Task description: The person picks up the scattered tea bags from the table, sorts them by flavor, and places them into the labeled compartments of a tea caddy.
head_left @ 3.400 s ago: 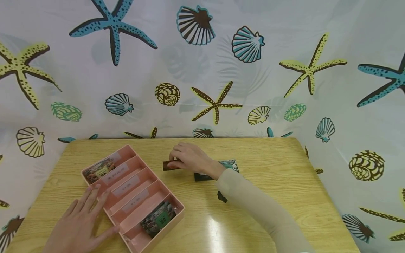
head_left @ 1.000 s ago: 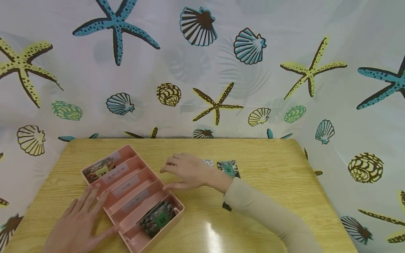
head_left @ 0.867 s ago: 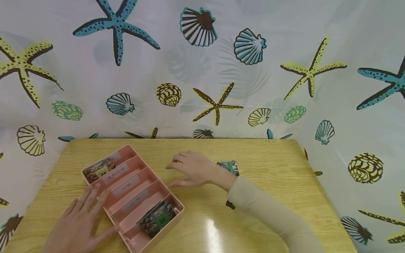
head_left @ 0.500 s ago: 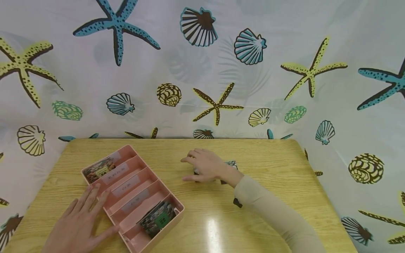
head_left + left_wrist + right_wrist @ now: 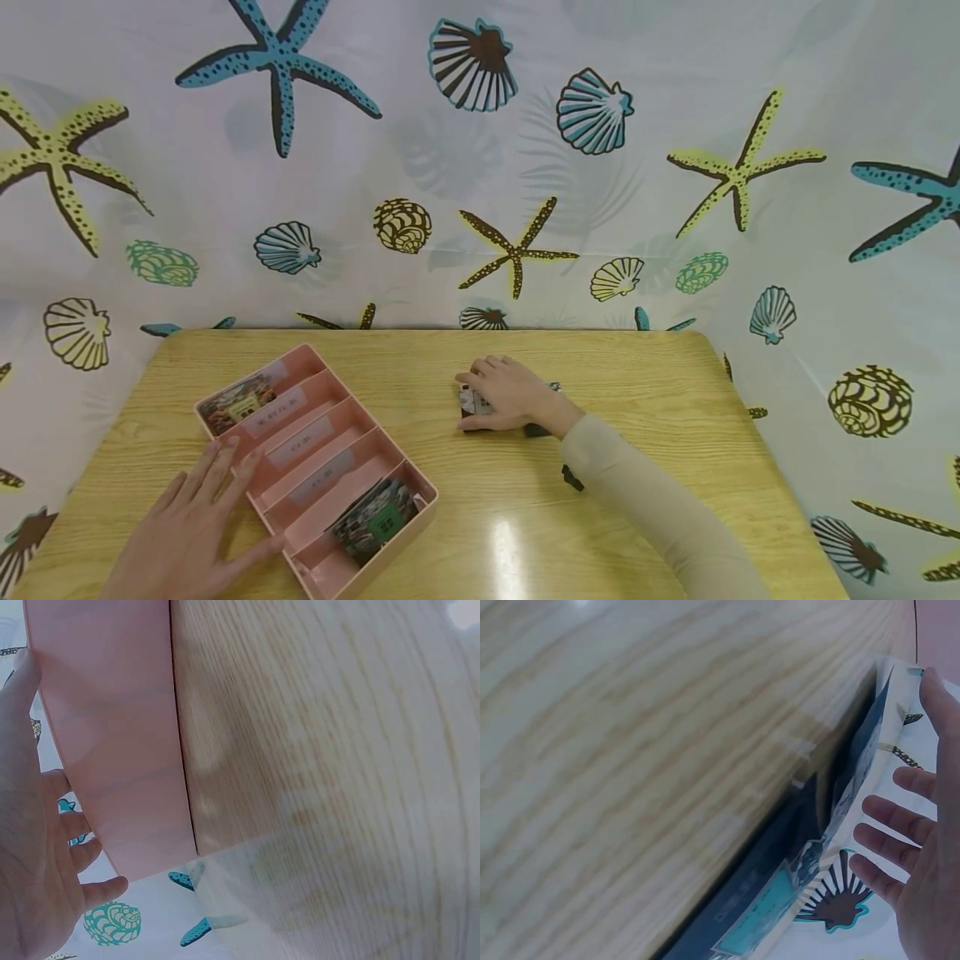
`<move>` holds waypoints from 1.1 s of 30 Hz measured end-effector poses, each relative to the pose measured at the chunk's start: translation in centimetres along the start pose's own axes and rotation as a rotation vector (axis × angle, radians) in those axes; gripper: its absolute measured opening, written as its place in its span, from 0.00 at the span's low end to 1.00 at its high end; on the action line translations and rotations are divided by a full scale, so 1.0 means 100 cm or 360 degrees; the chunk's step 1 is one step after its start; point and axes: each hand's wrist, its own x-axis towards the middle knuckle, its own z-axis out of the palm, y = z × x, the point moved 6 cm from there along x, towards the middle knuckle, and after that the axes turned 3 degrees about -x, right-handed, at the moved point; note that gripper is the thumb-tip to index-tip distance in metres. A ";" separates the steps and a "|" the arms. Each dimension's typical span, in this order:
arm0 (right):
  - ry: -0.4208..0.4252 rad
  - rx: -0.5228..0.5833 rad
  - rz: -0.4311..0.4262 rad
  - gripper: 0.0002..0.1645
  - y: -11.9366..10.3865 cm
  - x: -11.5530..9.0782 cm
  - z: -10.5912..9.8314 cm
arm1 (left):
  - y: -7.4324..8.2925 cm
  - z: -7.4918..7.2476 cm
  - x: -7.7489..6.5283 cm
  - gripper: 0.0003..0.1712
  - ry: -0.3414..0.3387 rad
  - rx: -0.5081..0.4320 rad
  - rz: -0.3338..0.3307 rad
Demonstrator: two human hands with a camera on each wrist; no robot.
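My left hand (image 5: 183, 517) lies with straight fingers on the near-left edge of a pink divided box (image 5: 401, 535). The left wrist view shows its fingers along the side of the box. My right hand (image 5: 510, 393) hovers over a grey-and-white printed sachet (image 5: 472, 402), thumb and fingers spread at its near and far edges. In the right wrist view the fingers are apart, with no grip visible. Under that wrist is a second sachet (image 5: 537, 430), mostly hidden; its teal label (image 5: 759, 909) shows in the right wrist view.
Dark sachets with a green label (image 5: 375, 518) sit in the box's nearest compartment, and a reddish-brown sachet (image 5: 238, 407) in the farthest. Printed labels mark the dividers. A small black piece (image 5: 572, 477) peeks out beside the right sleeve. A patterned curtain (image 5: 480, 167) hangs behind the table.
A red-brown sachet held in my right hand earlier is gone from it, and the nearest compartment holds more sachets. My right hand has moved right from the box. My left hand stays still.
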 end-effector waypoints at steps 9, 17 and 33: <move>-0.0006 -0.0054 0.0058 0.50 0.011 -0.004 0.008 | 0.001 -0.001 0.000 0.64 -0.0003 0.0007 -0.0002; 0.0002 -0.0109 0.0045 0.50 0.014 -0.005 0.011 | 0.000 0.000 0.001 0.65 -0.0015 0.0002 -0.0024; 0.0100 -0.0179 -0.0025 0.48 0.013 -0.002 0.006 | 0.001 0.000 -0.002 0.64 0.0012 0.0017 0.0004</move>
